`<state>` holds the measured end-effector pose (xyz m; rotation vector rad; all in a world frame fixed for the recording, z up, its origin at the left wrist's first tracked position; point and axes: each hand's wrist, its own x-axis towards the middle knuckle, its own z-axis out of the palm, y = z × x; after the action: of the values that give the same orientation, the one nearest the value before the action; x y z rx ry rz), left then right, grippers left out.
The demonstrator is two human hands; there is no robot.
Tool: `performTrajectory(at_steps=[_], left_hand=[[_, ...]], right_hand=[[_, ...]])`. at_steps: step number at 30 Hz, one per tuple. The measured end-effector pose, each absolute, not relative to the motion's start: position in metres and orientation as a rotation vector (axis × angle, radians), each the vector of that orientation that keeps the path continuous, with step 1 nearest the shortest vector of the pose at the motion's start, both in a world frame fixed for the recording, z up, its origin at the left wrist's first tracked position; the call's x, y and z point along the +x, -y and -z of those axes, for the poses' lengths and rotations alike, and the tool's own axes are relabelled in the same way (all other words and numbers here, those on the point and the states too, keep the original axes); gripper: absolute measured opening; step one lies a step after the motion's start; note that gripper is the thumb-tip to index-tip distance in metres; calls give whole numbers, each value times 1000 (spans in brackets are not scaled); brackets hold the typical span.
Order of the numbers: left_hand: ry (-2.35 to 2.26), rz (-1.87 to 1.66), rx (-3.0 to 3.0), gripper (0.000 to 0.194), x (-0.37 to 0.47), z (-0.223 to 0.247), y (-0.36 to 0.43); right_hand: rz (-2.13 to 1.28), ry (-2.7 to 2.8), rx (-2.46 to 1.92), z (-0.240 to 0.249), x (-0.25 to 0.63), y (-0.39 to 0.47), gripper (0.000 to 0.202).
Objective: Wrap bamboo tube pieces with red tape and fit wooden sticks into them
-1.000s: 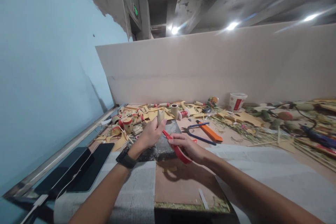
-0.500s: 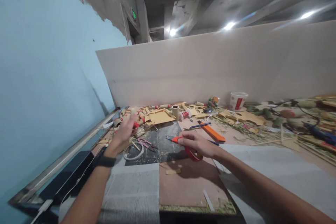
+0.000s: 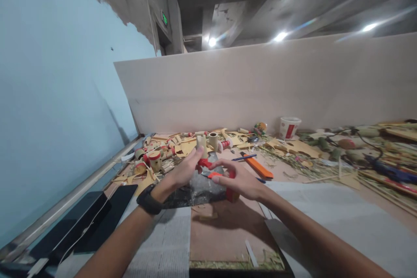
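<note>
Left fingers moved rightward | pinching upright pale tube, red part beside right fingers | right fingers gripping orange-handled blade

Single head-worn view, forward and down
Close above left hand, right hand and tabletop, facing the pale panel.

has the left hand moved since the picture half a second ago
Yes, to the right: the left hand is now nearer the orange tool.
</note>
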<state>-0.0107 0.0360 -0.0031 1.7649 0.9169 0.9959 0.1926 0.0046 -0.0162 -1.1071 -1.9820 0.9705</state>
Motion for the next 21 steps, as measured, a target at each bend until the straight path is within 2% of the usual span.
performTrajectory(at_steps=[5,10,15,18,21], left_hand=[[-945,-1033,1842,49,5,14,-45],[-885,-1038,1693,48,10,29,-48],[-840,-1050,1713,45,10,22,-39],[-877,-1077,1683,42,8,19,-39],[-950,-1092,1652,47,9,21,-43]], right_hand=[[-841,1816,-1072,16,192,-8,44],[-982,1744,-1090,21,191,-12,41],[-1070,1723,-996,25,189,-14,43],[-976,1730,-1016,24,187,-12,40],[-711,1791,-1053,25,186,-9,35]])
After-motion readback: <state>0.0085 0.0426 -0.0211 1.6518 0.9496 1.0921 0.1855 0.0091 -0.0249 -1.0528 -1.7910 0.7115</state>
